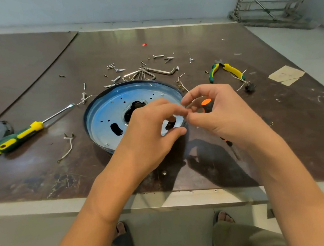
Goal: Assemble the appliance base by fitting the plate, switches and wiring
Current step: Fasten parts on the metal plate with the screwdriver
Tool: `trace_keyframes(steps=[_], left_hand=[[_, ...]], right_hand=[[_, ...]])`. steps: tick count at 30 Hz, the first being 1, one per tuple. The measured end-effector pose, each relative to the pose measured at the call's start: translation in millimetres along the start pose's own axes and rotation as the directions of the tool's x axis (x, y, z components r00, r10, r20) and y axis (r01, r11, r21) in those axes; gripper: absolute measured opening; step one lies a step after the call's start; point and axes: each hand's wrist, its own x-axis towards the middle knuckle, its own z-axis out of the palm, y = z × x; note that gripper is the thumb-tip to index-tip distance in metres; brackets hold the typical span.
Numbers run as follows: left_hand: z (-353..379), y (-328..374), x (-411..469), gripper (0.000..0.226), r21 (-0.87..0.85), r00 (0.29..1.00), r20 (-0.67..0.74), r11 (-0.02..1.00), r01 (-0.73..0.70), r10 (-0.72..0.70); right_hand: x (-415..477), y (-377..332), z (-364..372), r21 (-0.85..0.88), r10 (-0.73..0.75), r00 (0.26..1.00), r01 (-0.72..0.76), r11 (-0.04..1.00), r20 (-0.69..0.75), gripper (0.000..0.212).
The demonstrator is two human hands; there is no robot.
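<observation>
Pinching something tiny, both hands (pixel 185 121) hover over the round, glossy blue base (pixel 108 114).

My left hand (pixel 150 130) and right hand (pixel 218 114): both bare, no rings or watch. Forearms unsleeved. Below the grip: olive-grey trousers (pixel 242 234), dark open-toed sandals (pixel 223 216) (toes exposed).

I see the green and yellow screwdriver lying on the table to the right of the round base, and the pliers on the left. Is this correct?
Not quite: the sides are swapped. In the head view the green and yellow screwdriver lies on the table to the left of the round base, and the pliers lie to the right, farther back.
</observation>
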Motion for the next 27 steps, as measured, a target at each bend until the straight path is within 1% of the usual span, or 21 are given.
trace_keyframes(steps=[3,7,9,12,14,16,17,20,23,25,27], left_hand=[[-2.4,-3.6,1.1,0.017,0.035,0.991,-0.083,0.994,-0.105,0.108],[-5.0,-10.6,0.6,0.013,0.073,0.979,-0.097,0.982,-0.174,0.181],[-6.0,-14.2,0.1,0.008,0.110,0.976,-0.094,0.977,-0.184,0.194],[-8.2,-19.7,-0.4,0.006,0.149,0.978,-0.122,0.977,-0.151,0.170],[-9.9,-20.9,-0.2,0.006,0.130,0.978,-0.175,0.988,-0.087,0.110],[-10.0,-20.4,0.3,0.006,0.061,0.971,-0.238,0.998,-0.025,0.038],[-9.1,-19.7,0.4,0.005,0.025,0.969,-0.247,1.000,0.005,0.001],[-3.8,-18.9,-0.1,0.005,-0.030,0.979,-0.189,0.997,0.070,-0.074],[-1.0,-18.5,-1.2,0.005,-0.002,0.983,-0.162,0.996,0.091,-0.091],[-1.7,-17.4,-1.5,0.004,-0.013,0.982,-0.159,0.995,0.098,-0.099],[-3.7,-17.7,-1.2,0.008,0.014,0.990,-0.102,0.995,0.102,-0.100]], right_hand=[[-1.0,-0.5,6.1,0.080,0.013,0.999,-0.017,0.997,0.050,0.025],[0.1,7.0,6.8,0.326,0.071,0.990,-0.108,0.939,0.123,0.024],[1.5,10.3,6.1,0.395,0.063,0.988,-0.115,0.911,0.142,0.025],[3.3,13.7,5.5,0.435,0.038,0.985,-0.109,0.894,0.167,0.027],[3.5,14.3,4.8,0.439,0.017,0.987,-0.086,0.895,0.158,0.025],[3.8,14.2,5.1,0.411,0.007,0.993,-0.055,0.910,0.118,0.020],[3.8,13.8,6.0,0.406,0.000,0.995,-0.039,0.913,0.095,0.016],[3.0,9.9,8.7,0.397,-0.038,0.999,0.025,0.917,0.025,0.010],[1.3,3.8,11.2,0.307,-0.116,0.993,0.112,0.945,-0.005,0.009],[-1.0,2.2,12.8,0.303,-0.142,0.989,0.148,0.942,-0.039,0.009],[-1.4,3.9,14.8,0.248,-0.165,0.983,0.180,0.952,-0.079,0.005]])
